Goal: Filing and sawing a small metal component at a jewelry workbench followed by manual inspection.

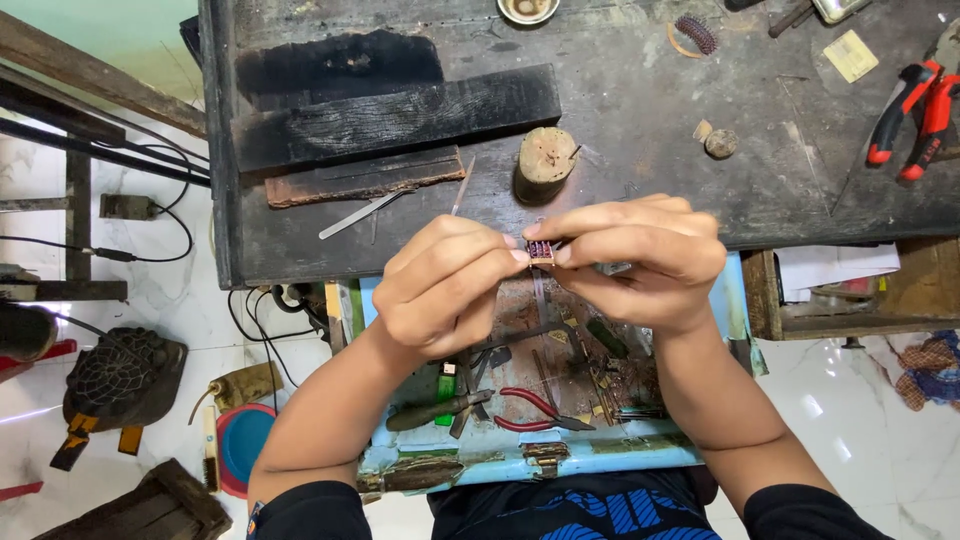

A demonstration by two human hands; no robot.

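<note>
You had the small purple-and-gold piece point(541, 250) pinched between both hands, left hand point(445, 285) and right hand point(640, 262) gripping it by the fingertips, just off the worktop's point(640, 110) front edge near the wooden stump point(545, 160). Looked like mid-adjustment; the next bit probably needed a steady grip.

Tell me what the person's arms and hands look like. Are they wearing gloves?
No gloves. The left hand and right hand are bare, with bare forearms and no rings or watch showing. Black sleeves cover the upper arms.
</note>
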